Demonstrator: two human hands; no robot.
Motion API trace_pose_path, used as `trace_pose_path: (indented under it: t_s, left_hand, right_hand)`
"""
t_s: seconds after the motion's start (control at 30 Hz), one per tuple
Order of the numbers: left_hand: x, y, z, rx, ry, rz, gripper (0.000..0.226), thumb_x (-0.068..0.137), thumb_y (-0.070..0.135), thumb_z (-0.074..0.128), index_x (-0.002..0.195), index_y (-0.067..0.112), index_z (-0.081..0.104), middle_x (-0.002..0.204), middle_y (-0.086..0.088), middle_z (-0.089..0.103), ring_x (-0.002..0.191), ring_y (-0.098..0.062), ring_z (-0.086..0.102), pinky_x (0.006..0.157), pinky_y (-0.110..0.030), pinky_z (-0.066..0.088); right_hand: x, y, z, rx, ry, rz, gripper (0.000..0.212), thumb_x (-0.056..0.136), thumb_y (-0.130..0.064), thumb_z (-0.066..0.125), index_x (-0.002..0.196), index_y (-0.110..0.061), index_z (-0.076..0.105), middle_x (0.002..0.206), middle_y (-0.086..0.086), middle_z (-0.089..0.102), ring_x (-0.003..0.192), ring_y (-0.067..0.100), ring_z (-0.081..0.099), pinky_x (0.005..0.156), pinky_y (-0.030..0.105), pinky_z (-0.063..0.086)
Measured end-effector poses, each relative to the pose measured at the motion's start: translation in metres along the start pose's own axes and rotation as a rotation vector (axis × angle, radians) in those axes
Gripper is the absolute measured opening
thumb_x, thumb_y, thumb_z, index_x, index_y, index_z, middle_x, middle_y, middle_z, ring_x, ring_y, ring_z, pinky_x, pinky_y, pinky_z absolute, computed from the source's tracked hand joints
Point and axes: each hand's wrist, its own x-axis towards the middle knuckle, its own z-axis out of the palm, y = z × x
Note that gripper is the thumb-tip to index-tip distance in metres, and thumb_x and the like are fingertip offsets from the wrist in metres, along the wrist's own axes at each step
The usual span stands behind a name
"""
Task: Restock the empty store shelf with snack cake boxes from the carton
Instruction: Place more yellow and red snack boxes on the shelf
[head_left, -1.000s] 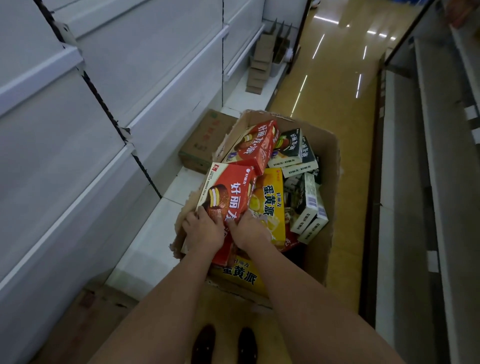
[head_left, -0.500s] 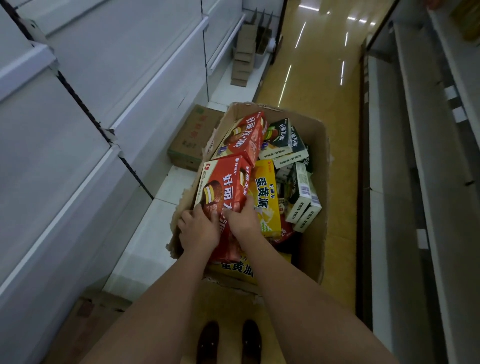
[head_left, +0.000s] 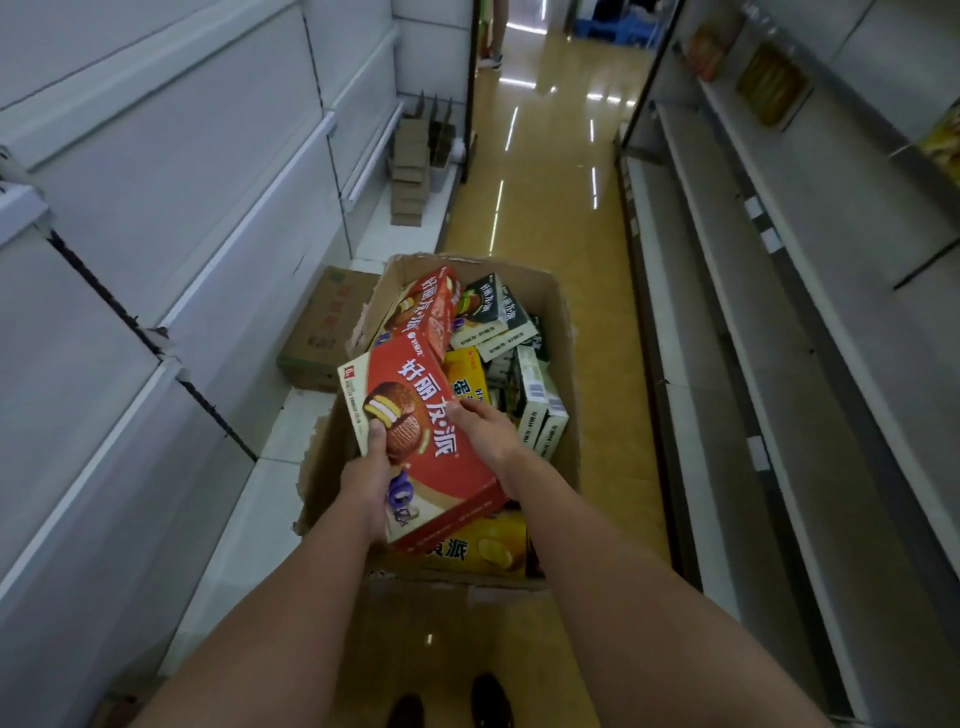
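We have both hands on a red snack cake box (head_left: 415, 441), and it sits tilted above the open carton (head_left: 569, 332), near end low, far end angled up and to the left. Our left hand (head_left: 370, 480) grips the box's left edge, thumb pressed flat on the printed top beside the cake picture, fingers out of sight beneath. Our right hand (head_left: 488, 431) clasps the right edge, fingers curled over the side, thumb on the top face. The carton stands on the yellow floor (head_left: 545, 171) in the aisle, close against the white base ledge (head_left: 244, 514) of the bare shelving on the left (head_left: 171, 171). Inside it, a second red box (head_left: 428, 306) leans at the far left, dark green boxes (head_left: 491, 306) lie at the far right, more stand on end along the right wall, and yellow boxes (head_left: 483, 551) show under the lifted one. A closed brown case (head_left: 324, 327) rests on the ledge just beyond the carton. On the right runs another set of grey shelves (head_left: 779, 322), with a few packets high up, too blurred to read. Our 2 dark shoes (head_left: 488, 701) show at the bottom edge
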Motion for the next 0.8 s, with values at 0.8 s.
trace_pose_path:
  t_s: [0.8]
  left_hand:
    - [-0.098,0.043,0.056,0.404,-0.251,0.443,0.061,0.089,0.048,0.056,0.137,0.012,0.043,0.114,-0.011,0.062,0.098,-0.031,0.062,0.08,-0.041,0.05]
  right_hand:
    - [-0.145,0.03,-0.146,0.166,0.234,-0.085,0.045,0.079,0.0,0.07,0.118,-0.012,0.053,0.106,0.015,0.071,0.097,0.031,0.068,0.092,0.047,0.052]
